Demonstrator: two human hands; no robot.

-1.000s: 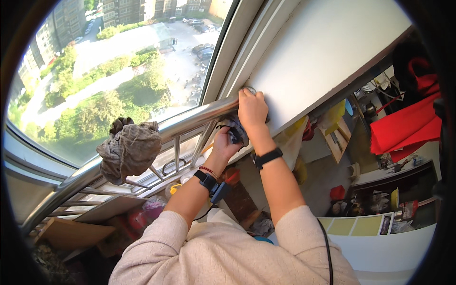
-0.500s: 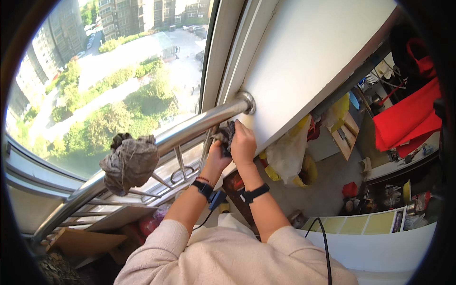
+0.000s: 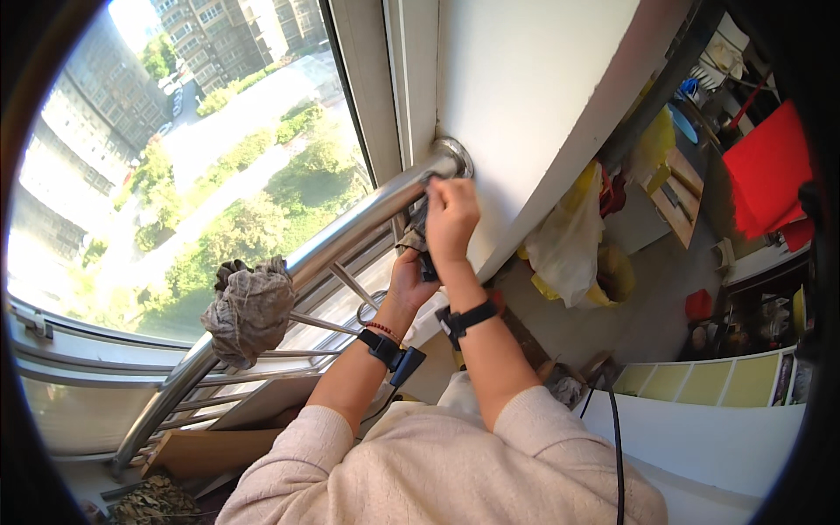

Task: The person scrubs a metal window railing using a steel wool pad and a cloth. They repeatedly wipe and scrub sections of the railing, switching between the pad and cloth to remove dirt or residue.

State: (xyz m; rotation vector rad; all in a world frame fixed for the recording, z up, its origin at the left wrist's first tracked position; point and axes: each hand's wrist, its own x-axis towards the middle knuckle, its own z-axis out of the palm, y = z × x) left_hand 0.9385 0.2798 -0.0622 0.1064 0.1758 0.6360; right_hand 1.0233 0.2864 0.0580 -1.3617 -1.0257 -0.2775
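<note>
My right hand point(image 3: 453, 220) is closed on the upper end of a dark grey cloth point(image 3: 415, 229), just below the wall end of a shiny metal handrail point(image 3: 357, 220). Lower down, my left hand point(image 3: 409, 282) has its fingers wrapped round the bunched lower part of that cloth. The cloth lies close against the underside of the rail and the uprights there; whether it touches them I cannot tell. A second crumpled grey-brown cloth point(image 3: 251, 313) is draped over the rail farther left.
A large window point(image 3: 219, 201) runs behind the railing. A white wall point(image 3: 516, 96) stands beside my right hand. Plastic bags point(image 3: 564, 254) hang to the right, near a red cloth point(image 3: 766, 175). A brown board point(image 3: 206, 451) lies under the railing, and a black cable point(image 3: 618, 455) crosses my right side.
My right hand has moved up toward the rail, drawing the top of the cloth upward. My left hand stays low on the cloth. The whole view has shifted and turned slightly.
</note>
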